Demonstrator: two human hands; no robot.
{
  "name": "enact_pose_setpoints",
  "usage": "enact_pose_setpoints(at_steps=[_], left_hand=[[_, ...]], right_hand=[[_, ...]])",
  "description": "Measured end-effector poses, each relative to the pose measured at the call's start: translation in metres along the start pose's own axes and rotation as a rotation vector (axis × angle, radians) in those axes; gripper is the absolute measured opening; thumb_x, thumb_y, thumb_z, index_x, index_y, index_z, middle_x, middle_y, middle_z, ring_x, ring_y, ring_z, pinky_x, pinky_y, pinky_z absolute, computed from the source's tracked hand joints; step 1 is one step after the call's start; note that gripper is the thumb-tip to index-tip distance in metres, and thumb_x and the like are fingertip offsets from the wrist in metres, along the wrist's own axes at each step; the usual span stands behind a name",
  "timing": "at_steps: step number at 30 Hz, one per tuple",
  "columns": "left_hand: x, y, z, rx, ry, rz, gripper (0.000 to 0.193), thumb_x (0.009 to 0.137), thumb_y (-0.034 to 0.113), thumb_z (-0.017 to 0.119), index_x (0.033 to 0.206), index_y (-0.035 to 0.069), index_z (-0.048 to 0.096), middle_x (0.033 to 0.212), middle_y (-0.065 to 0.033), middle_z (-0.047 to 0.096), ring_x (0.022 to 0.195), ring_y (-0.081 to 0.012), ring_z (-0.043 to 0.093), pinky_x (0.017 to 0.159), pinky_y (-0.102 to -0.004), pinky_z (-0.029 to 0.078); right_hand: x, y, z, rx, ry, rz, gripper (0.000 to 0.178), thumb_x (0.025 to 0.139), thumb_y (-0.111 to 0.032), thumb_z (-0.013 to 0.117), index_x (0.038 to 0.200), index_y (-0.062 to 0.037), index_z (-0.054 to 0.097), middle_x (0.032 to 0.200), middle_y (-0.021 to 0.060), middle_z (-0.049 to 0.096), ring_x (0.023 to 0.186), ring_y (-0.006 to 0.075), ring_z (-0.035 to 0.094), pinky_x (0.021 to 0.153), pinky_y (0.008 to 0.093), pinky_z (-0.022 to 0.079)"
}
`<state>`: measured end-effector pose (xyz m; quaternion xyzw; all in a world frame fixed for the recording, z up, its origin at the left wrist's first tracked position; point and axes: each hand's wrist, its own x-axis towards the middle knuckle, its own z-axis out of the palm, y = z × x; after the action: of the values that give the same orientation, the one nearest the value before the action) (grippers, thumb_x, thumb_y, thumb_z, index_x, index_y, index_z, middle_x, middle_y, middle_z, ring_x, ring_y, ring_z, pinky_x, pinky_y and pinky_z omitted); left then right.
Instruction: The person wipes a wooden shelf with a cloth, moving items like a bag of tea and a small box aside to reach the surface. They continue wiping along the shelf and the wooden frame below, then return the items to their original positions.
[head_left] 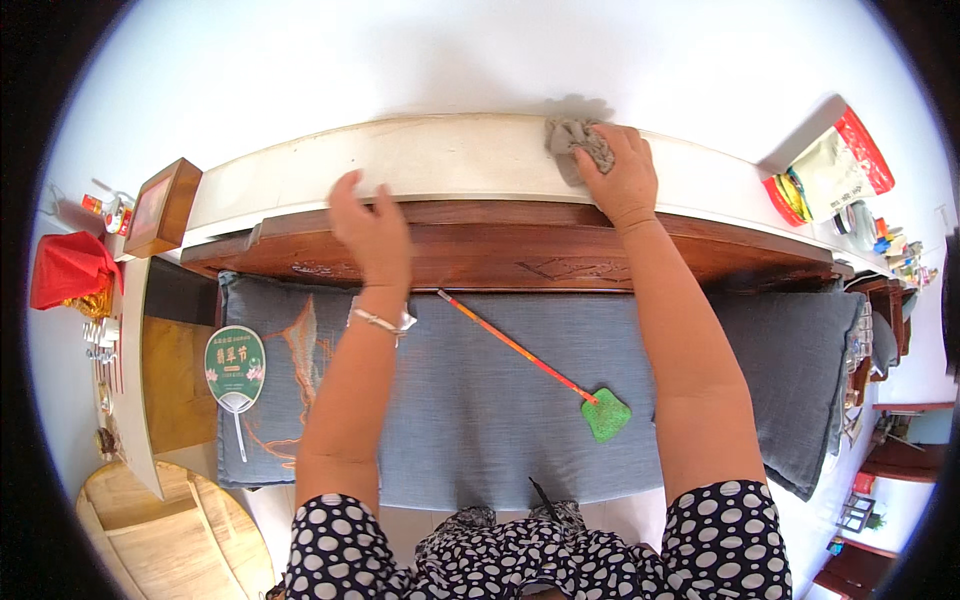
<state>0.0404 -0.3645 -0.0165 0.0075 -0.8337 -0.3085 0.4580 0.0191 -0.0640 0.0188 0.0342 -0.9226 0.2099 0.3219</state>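
Right hand (625,180) closed around crumpled grey-brown cloth (574,145). Cloth lies on pale ledge (460,160), right of middle, close to wall (640,60). Left hand (372,232) blurred, thumb and fingers parted, over dark wooden backrest (480,250) and front of ledge; cannot tell if touching. Below, green-headed fly swatter (606,413) lies slantwise on blue-grey seat cushion (470,430) between forearms; round green fan (236,362) lies left of it. Wooden-framed box (160,210) stands by ledge's left end, red-and-white package (838,165) toward right end.
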Motion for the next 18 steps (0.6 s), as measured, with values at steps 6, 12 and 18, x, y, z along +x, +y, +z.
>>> enact_pose_setpoints(at_steps=[6,12,18], left_hand=[[0.037,-0.189,-0.075,0.515,-0.082,-0.358,0.068,0.075,0.041,0.073,0.119,-0.005,0.052,0.118,-0.0231,0.052,0.113,-0.0383,0.048,0.097,-0.0449,0.038],[0.067,-0.18,-0.091,0.216,-0.753,-0.52,0.097,0.064,0.054,0.08,0.127,-0.01,0.042,0.133,-0.0274,0.042,0.13,-0.0355,0.036,0.104,-0.039,0.033],[0.074,-0.171,-0.083,0.732,-0.949,-0.342,0.115,0.055,0.062,0.082,0.124,-0.017,0.035,0.132,-0.0278,0.041,0.129,-0.0349,0.037,0.104,-0.0363,0.035]], right_hand=[[-0.002,-0.008,0.008,0.001,-0.012,0.009,0.036,0.077,-0.032,0.069,0.108,-0.0138,0.063,0.111,0.0076,0.059,0.103,0.0284,0.054,0.087,0.0389,0.048],[0.0,0.003,0.003,-0.027,0.015,-0.025,0.037,0.078,-0.033,0.069,0.108,-0.0123,0.063,0.11,0.0076,0.059,0.103,0.0286,0.055,0.086,0.0384,0.048],[-0.003,0.0,0.003,-0.008,0.004,0.001,0.037,0.079,-0.033,0.069,0.108,-0.012,0.063,0.11,0.0089,0.059,0.103,0.0281,0.055,0.086,0.0391,0.048]])
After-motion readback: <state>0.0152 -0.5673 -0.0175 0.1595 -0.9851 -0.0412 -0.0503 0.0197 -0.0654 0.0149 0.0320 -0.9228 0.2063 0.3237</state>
